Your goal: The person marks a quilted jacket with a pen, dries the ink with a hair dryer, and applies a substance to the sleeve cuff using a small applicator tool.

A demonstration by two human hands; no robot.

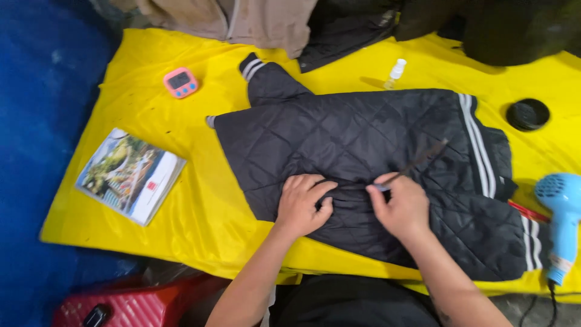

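Yellow cloth [200, 212] is seen spread over the table, with a glossy booklet [130, 175] lying at its left edge and a pink digital timer [180, 82] set beyond it. Near the middle, a black quilted jacket [363, 139] is laid flat, its long axis running left to right, a striped cuff pointing away and white stripes showing toward the right. The left hand [302, 204] is pressed on the quilting, fingers curled and bunching a fold. Just beside it, the right hand [400, 206] is closed in a pinch on a thin dark tool [417, 160], which slants up and to the right across the fabric; what kind of tool it is cannot be told. The fold lies between both hands, touching each. Farther right, a small clear bottle [396, 71], a black round lid [528, 114] and a light blue hair dryer [563, 212] are seen.
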